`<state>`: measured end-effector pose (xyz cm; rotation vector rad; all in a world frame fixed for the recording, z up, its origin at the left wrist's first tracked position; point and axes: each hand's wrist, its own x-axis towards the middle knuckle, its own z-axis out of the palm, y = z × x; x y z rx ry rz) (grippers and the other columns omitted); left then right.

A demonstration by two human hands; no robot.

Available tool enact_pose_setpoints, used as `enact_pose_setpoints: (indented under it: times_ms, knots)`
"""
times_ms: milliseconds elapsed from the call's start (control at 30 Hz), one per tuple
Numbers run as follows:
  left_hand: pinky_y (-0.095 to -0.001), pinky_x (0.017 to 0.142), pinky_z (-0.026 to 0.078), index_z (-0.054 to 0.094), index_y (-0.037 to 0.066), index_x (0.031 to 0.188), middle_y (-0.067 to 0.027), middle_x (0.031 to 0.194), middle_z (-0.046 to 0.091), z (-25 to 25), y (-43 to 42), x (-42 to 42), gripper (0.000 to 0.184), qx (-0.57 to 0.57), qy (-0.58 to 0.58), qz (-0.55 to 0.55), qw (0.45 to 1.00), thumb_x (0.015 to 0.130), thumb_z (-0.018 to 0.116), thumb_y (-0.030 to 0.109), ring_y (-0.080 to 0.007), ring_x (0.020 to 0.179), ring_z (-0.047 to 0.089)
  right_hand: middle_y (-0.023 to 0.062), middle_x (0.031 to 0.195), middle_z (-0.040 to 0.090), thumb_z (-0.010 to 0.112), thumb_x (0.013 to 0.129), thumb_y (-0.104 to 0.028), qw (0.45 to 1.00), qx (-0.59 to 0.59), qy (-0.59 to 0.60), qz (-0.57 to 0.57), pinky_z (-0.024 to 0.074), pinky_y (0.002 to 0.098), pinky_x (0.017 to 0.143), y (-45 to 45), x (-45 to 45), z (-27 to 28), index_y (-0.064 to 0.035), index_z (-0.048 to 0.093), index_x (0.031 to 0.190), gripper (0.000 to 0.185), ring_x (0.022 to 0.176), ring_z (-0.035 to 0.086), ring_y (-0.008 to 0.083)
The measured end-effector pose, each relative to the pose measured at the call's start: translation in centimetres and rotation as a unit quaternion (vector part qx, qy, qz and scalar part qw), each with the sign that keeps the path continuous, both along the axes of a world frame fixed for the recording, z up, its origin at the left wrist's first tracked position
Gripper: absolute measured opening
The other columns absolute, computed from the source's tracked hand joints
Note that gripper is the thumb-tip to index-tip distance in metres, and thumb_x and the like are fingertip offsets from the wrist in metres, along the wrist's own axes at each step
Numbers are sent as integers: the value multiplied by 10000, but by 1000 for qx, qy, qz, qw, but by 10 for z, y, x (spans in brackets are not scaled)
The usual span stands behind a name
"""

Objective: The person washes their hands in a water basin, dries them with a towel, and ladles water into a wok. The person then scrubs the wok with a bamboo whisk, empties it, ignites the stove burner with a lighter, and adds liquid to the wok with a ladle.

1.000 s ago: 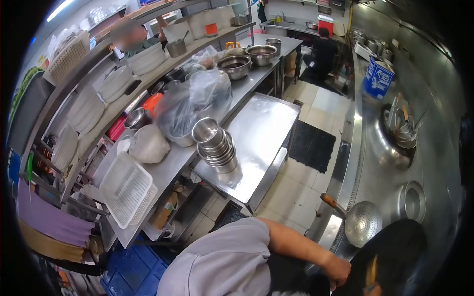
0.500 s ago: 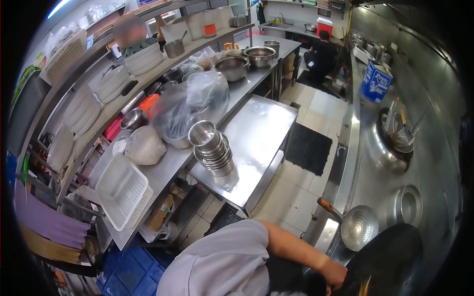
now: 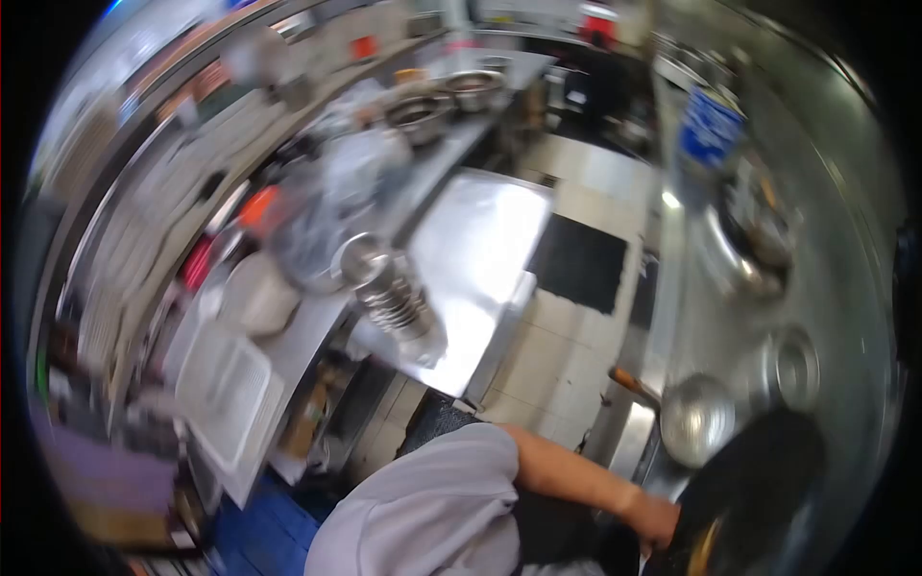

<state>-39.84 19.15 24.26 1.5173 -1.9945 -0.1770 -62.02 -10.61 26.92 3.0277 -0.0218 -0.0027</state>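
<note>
My left hand (image 3: 657,524) is at the lower right, at the end of a bare forearm and a grey sleeve. Its fingers are closed at the near edge of a dark wok (image 3: 764,480), which stands tilted at the bottom right. Whether they hold a handle or the rim itself is hidden. Something yellowish (image 3: 706,549), blurred, shows in the wok. Just beyond lies a perforated strainer ladle (image 3: 697,422) with a wooden handle. My right hand is out of view.
A steel table (image 3: 485,250) carries stacked metal bowls (image 3: 389,298). White baskets (image 3: 226,394) sit on the left counter, below shelves of plates. A blue tin (image 3: 711,125) and a metal pan (image 3: 789,370) stand along the range. Someone in dark clothes (image 3: 591,91) is at the back.
The view has swung slightly and is now blurred, with the surroundings shifted left and up. My left hand stays at the wok, whose dark side shows a little higher.
</note>
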Motion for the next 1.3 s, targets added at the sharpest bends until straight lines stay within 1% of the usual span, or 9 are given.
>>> enact_pose_setpoints:
  times_ms: [133,300,500,733,833,967,1100,1233,1300]
  knots:
    - [-484,776,504,721,107,807,-126,790,679,-8,9,33,158,-70,84,11,994,794,669,255,-342,840,661,216,971,702,656,856,-292,954,123,59,-267,538,483,766,-5,62,-3,-107,622,1221,410,856,688,348]
    - [-419,770,447,680,96,767,-62,720,630,25,18,68,243,-15,75,-42,996,804,750,327,-277,787,617,189,1109,693,710,805,-243,875,125,154,-442,533,491,878,44,44,8,-140,594,1255,476,1005,675,365]
    - [-424,700,433,643,68,699,-70,679,626,37,4,73,261,2,119,-54,991,784,791,266,-301,701,603,152,954,728,664,817,-256,825,59,127,-547,568,480,788,-35,-5,-3,-83,660,1122,350,899,707,354]
    - [-405,649,417,642,71,699,-72,667,617,42,6,62,255,-9,84,-52,995,760,818,244,-292,662,588,166,991,721,699,799,-294,839,122,130,-513,545,484,864,22,-29,-10,-175,530,1360,597,976,690,368]
    - [-400,660,419,639,72,704,-80,665,613,45,9,57,252,-5,83,-46,995,756,824,235,-288,661,584,172,953,721,682,809,-253,842,70,42,-533,555,463,792,-41,-18,-23,-107,660,1149,370,917,703,350]
    - [-398,665,421,637,69,704,-82,669,617,45,9,53,256,-7,93,-42,995,761,822,236,-284,661,584,198,836,712,693,717,-258,815,266,-139,-495,541,445,685,-106,76,-63,-41,701,986,345,793,711,338]
    - [-398,672,423,641,69,707,-81,680,628,50,12,56,255,16,79,-39,996,766,820,241,-284,662,586,224,1001,711,636,757,-171,828,237,-7,-508,550,458,857,-5,160,-49,-122,607,1307,553,967,693,371]
    - [-399,678,423,651,72,714,-76,686,635,45,15,55,247,-2,83,-37,996,765,823,242,-284,662,586,213,943,705,668,801,-284,905,212,53,-366,556,509,815,92,76,-36,-86,491,1408,662,900,691,396]
    - [-399,679,423,656,74,717,-73,683,635,43,15,55,243,-4,92,-32,995,765,825,242,-284,660,585,188,1005,714,688,787,-306,873,205,160,-413,548,508,842,101,20,8,-140,531,1388,643,969,687,378]
